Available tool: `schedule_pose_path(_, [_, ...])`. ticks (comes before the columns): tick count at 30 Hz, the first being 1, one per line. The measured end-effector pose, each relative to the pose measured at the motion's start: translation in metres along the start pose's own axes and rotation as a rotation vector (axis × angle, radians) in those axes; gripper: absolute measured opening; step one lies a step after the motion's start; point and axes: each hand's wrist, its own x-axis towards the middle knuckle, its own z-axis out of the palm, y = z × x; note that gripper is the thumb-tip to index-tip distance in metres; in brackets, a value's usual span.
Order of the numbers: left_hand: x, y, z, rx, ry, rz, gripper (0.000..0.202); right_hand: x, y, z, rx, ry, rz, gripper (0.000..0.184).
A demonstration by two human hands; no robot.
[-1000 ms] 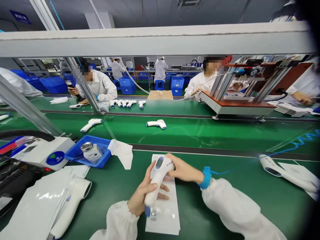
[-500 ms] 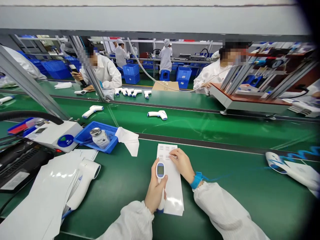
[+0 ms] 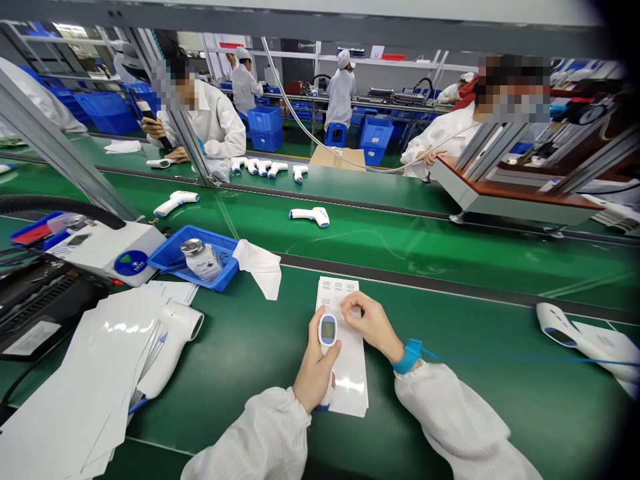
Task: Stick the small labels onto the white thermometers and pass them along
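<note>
Well to the left of the hands, a white bench machine stands near a stack of glossy white sheets, with a white thermometer lying across the stack, apparently kept within easy reach. Ahead of the hands and to their left, a blue tray holds a metal-capped jar, and a crumpled white cloth lies against the tray's right side, probably set there for wiping. The left hand is closed around the grip of a handheld infrared thermometer, tilting its small blue-framed display up toward the person, seemingly to give a clear look at the screen. The thermometer sits just over the edge of a long white label sheet, which lies flat on the green tabletop. The right hand holds nothing: it is open with the fingers gently curved, and its fingertips rest on the sheet, apparently steadying it. A blue wrist strap circles that wrist, trailing a thin blue cord rightward. Further right, another white thermometer rests on a white sheet.
</note>
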Motion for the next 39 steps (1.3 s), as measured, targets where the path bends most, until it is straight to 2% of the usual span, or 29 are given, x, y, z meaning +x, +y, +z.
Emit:
schedule_pose_path(4, [-0.002, 0.003, 0.0, -0.091, -0.021, -0.018, 0.069, -0.031, -0.031, -0.018, 0.406, -0.366, 0.245, 0.013])
schedule_pose_path(6, [-0.001, 0.004, 0.0, -0.085, -0.028, -0.013, 0.07, -0.038, -0.046, -0.021, 0.405, -0.438, 0.235, 0.01])
schedule_pose_path(9, [0.0, 0.004, 0.0, -0.057, -0.062, -0.002, 0.072, -0.037, -0.059, -0.014, 0.185, -0.254, 0.062, 0.006])
schedule_pose_path(12, [0.0, 0.001, 0.0, -0.036, -0.049, 0.031, 0.069, -0.028, -0.062, -0.005, 0.074, -0.117, 0.004, 0.008])
schedule_pose_path(17, [0.001, 0.001, 0.0, -0.012, -0.055, 0.027, 0.072, -0.018, -0.057, 0.003, 0.128, -0.087, 0.005, 0.007])
schedule_pose_path(27, [0.001, -0.001, -0.001, -0.003, -0.051, 0.039, 0.073, -0.018, -0.056, 0.01, 0.139, -0.004, 0.061, 0.005])
schedule_pose_path(39, [0.002, -0.002, -0.002, 0.015, -0.051, 0.044, 0.073, -0.017, -0.06, 0.009, 0.126, -0.012, 0.076, 0.005])
